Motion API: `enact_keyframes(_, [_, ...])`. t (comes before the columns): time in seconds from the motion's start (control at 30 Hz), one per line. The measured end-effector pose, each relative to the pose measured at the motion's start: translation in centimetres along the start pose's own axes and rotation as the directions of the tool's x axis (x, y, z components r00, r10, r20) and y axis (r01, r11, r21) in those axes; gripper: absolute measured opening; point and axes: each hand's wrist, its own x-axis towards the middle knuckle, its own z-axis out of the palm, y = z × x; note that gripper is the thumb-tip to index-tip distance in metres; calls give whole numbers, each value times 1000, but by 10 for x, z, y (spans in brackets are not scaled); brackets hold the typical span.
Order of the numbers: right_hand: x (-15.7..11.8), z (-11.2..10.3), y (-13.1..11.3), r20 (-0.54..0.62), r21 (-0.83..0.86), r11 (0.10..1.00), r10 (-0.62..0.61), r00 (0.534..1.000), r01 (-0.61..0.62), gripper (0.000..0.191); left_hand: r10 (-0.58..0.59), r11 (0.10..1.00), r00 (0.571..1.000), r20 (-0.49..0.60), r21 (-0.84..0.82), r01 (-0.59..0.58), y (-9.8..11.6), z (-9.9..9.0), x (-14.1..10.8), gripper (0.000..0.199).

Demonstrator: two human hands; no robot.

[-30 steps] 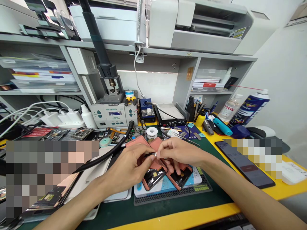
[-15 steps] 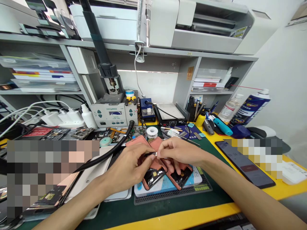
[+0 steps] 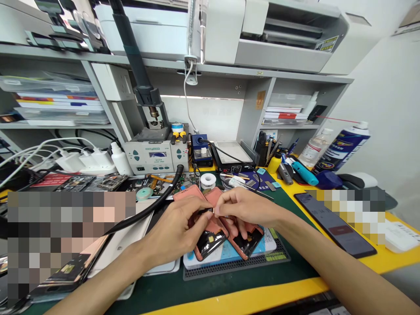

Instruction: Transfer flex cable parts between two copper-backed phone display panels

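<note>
My left hand [image 3: 177, 223] pinches a small dark part [image 3: 206, 211] between thumb and forefinger. My right hand [image 3: 244, 208] meets it from the other side, its thumb and forefinger closed at the part's pale end. The part is too small to identify. Beneath my hands lie two coral-coloured phone housings, a left one [image 3: 211, 245] and a right one [image 3: 247, 243], each with a glossy black lower section. Remaining fingers of my right hand hang over the right housing. Both housings rest on a blue-and-white flat box [image 3: 271, 243], itself on a grey perforated mat [image 3: 229, 274].
A thick black hose [image 3: 141, 216] curves in from the left, near my left forearm. Behind stand a rework station [image 3: 152, 156], a solder spool [image 3: 208, 181] and a hot plate [image 3: 234, 156]. A phone [image 3: 334, 223] lies right; a spray can [image 3: 343, 146] stands behind it.
</note>
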Motion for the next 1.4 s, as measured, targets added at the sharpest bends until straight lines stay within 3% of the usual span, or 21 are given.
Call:
enact_keyframes(0.27, [0, -1, 0, 14, 2, 1000, -23, 1000, 23, 19, 63, 998, 997, -50, 1, -63, -5, 6, -4, 17])
enact_keyframes(0.87, [0, 1, 1, -3, 67, 998, -21, 1000, 21, 12, 54, 993, 998, -30, 103, -51, -5, 0, 0, 17])
enact_keyframes(1.13, [0, 0, 4, -9, 27, 999, -18, 1000, 18, 14, 159, 973, 985, -71, 178, -144, 3, -1, 1, 16])
enact_keyframes(1.27, [0, 1, 3, -25, 41, 999, -18, 1000, 19, 14, 103, 986, 993, -57, 141, -94, 1, 0, 0, 18])
enact_keyframes(1.4, [0, 0, 2, -25, 48, 999, -21, 999, 22, 15, -40, 999, 999, 16, -20, 40, -1, 0, -1, 20])
